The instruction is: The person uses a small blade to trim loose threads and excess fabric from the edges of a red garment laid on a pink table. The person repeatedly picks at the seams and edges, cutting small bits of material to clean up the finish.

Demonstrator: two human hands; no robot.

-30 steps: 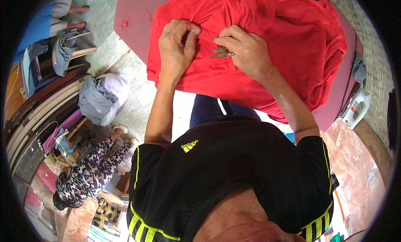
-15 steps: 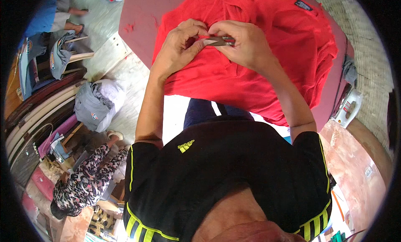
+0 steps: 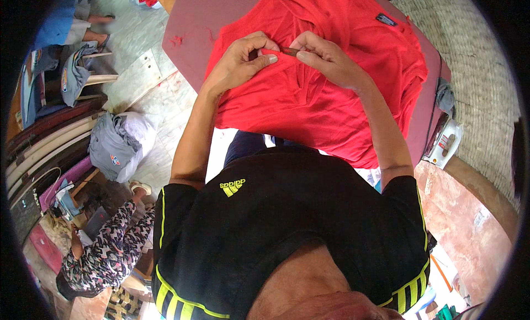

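Your red T-shirt [image 3: 326,93] lies spread over the pinkish tabletop [image 3: 193,27], with its lower part hanging over the near edge toward your lap. Near the middle of the far part of the shirt, both your hands meet on a raised fold of the cloth. Nothing in view shows a finished result there: the shirt is not folded or put away, and its dark neck label [image 3: 386,19] lies far right of your hands. You seem to be in the middle of working one small spot, with the rest of the garment untouched.

Your left hand [image 3: 240,63] comes in from the near left, wrist bent, and its grip is pressed together, thumb against forefinger, pinching a small bunch of red cloth. Your right hand [image 3: 326,57] reaches from the near right with the forearm running along the shirt; its fingers are closed on a small, dark, slim tool [image 3: 288,51], whose tip points left to the pinched fold. What kind of tool it is you cannot tell from here. The two hands are just beside each other, nearly touching at the fingertips.

A white electric iron [image 3: 444,146] sits at the right edge of the tabletop, well apart from your hands. On the floor to the left lies a grey bag [image 3: 118,146].
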